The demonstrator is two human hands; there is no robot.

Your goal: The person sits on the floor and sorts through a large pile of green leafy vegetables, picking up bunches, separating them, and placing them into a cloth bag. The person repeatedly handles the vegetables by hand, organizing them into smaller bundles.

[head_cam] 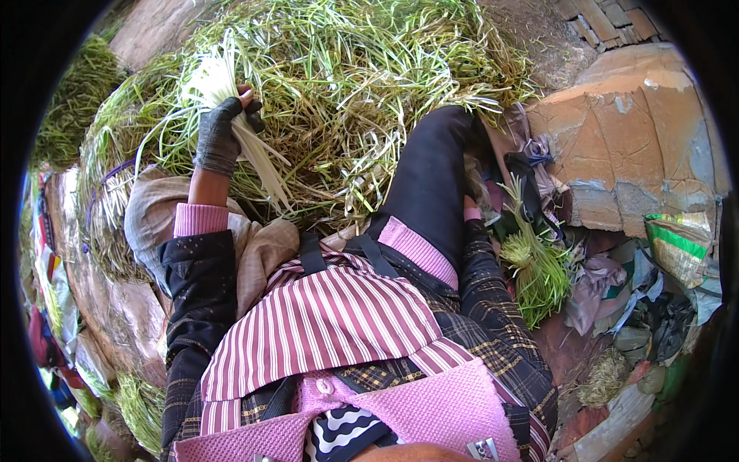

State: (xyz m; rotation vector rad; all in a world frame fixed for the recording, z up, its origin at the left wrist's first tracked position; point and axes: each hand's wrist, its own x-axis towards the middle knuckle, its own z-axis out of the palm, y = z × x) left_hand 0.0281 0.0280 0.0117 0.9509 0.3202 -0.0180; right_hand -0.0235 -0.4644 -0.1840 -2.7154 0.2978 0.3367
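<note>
My left hand (228,130), in a dark fingerless glove, is closed around a bunch of pale slender stalks (262,164). Their white ends fan out above the fist, and thin green leaves trail to its left. The bunch hangs over a large heap of cut green, partly dried leafy stalks (346,86). Of my right hand (469,202) only a sliver near the pink cuff shows; the rest is hidden behind my dark-trousered knee (433,156). Close to that forearm lies a bundle of green stalks with pale cut ends (528,260).
A flattened, worn cardboard sheet (623,144) covers the ground at right. Crumpled plastic bags (600,283) and a green-striped sack (681,245) lie below it. More green stalks (75,104) are piled at far left. Bricks (606,20) are at the upper right.
</note>
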